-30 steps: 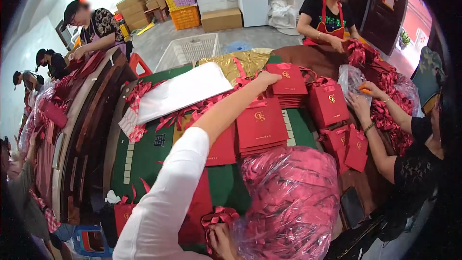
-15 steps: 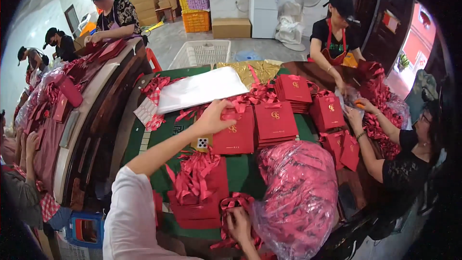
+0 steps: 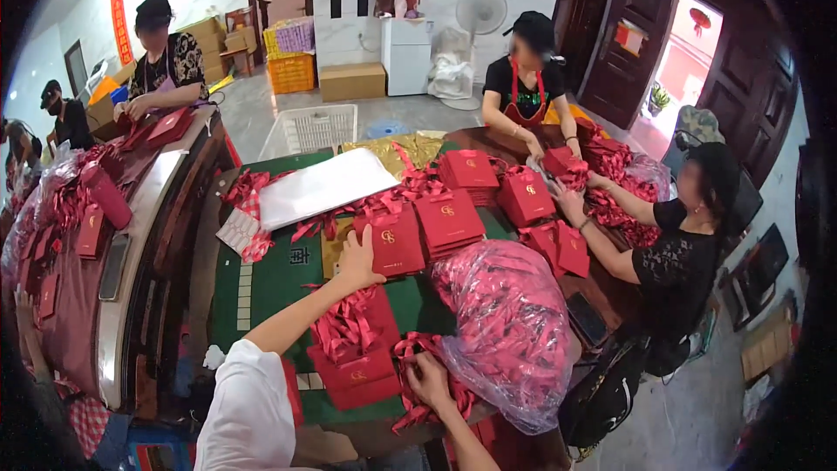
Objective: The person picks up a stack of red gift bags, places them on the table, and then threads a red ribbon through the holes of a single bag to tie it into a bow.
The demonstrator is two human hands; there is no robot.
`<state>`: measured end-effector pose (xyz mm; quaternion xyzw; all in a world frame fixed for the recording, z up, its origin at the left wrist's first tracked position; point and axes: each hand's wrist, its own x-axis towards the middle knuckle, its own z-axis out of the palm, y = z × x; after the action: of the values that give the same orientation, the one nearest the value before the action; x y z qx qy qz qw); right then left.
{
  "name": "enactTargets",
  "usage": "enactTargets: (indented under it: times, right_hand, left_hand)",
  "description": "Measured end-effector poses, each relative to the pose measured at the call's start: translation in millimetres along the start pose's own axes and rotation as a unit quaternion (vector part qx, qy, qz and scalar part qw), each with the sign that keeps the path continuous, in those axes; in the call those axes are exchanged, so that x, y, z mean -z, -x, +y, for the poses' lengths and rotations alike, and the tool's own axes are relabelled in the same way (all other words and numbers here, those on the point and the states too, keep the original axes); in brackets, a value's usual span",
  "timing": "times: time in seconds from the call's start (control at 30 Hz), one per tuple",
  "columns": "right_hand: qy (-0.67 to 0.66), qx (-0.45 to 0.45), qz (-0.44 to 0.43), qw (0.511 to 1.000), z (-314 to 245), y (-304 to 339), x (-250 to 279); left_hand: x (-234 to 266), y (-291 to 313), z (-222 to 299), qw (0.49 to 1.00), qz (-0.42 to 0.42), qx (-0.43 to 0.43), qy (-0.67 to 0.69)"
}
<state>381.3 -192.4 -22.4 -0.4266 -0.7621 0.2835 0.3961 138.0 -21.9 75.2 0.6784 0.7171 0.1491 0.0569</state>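
My left hand reaches across the table to a red gift bag with gold lettering. Its thumb and fingers are spread along the bag's left edge, touching it. Close to the table's near edge, my right hand has its fingers closed in a bunch of red ribbon handles. What lies under these fingers is partly hidden. Between my arms lies another pile of red bags, with loose ribbons heaped on it. A neat stack of red bags stands just right of the bag at my left hand.
A big clear plastic sack of red bags bulges beside my right hand. White plastic sheets lie at the far left of the green tabletop. A phone rests at the right. Two people work across the table, others at a left table.
The view has turned to the right. My left hand has come down from the ribbons at the bag's top to its left edge. My right hand stays in the ribbon bunch.
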Motion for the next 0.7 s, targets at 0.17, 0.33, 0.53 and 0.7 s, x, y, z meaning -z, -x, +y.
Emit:
enactTargets:
  times: [0.17, 0.33, 0.53, 0.7]
  right_hand:
    - [-0.013, -0.012, -0.006, 1.000, -3, -3, -2]
    - [0.011, -0.004, 0.006, 1.000, 2, -4, -4]
    - [0.006, -0.006, 0.004, 1.000, 3, -3, -4]
    - [0.003, -0.009, 0.007, 1.000, 3, -2, -3]
  left_hand:
    - [-14, -6, 2, 0.999, 0.013, -0.020, -0.040]
    - [-23, -11, -4, 0.998, 0.032, -0.008, 0.046]
    - [-36, -30, -21, 0.995, 0.077, -0.008, 0.064]
    - [-38, -38, -18, 0.993, 0.048, 0.010, 0.111]
